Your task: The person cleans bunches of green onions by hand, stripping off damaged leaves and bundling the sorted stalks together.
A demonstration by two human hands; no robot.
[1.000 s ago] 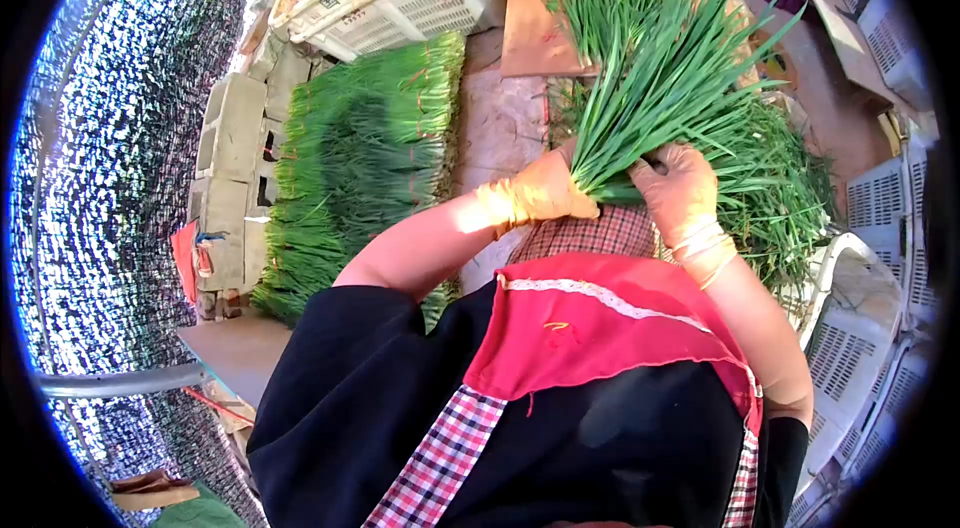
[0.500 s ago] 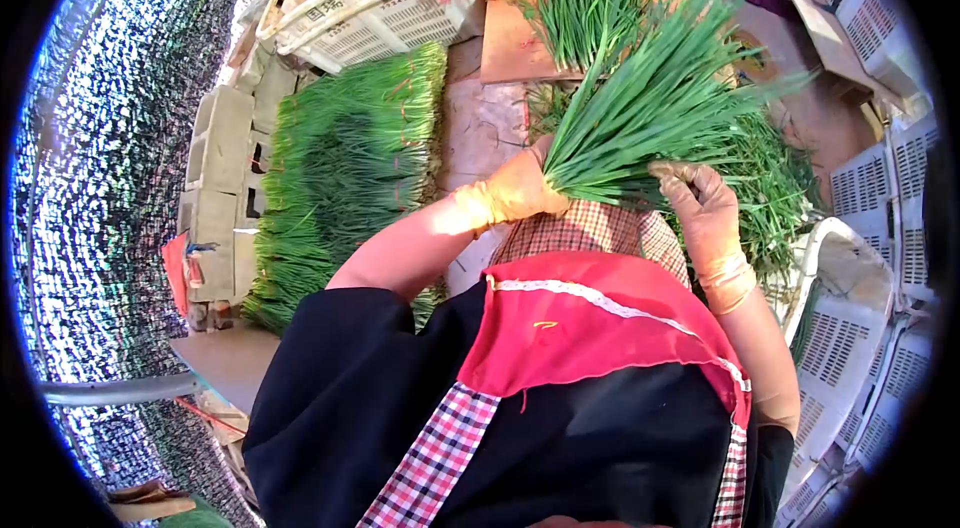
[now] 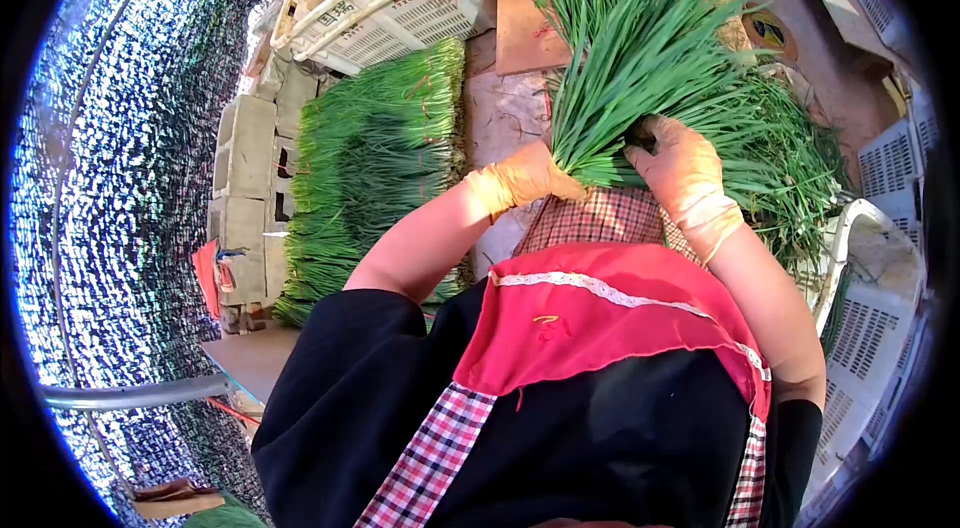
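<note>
My left hand (image 3: 530,180), in a thin orange-tinted glove, is closed round the base of a bunch of long green chives (image 3: 630,68). The leaves fan out upward and away from me. My right hand (image 3: 682,168), gloved alike, presses in at the right side of the bunch, thumb and fingers curled on leaves; its fingertips are partly hidden among them. Under the bunch is the checked cloth (image 3: 585,220) over my lap. Right of my right hand lies a loose heap of chives (image 3: 790,158).
Tied chives are stacked in a block (image 3: 385,148) at left, beside concrete blocks (image 3: 245,153). A white plastic crate (image 3: 385,23) stands behind, near a brown board (image 3: 525,13). More white crates (image 3: 865,338) stand at right. A metal pipe (image 3: 135,393) crosses the far left.
My right hand has moved left and inward from the bunch's edge onto its leaves. The bunch has swung more upright, its tips shifting left. The whole view has shifted slightly.
</note>
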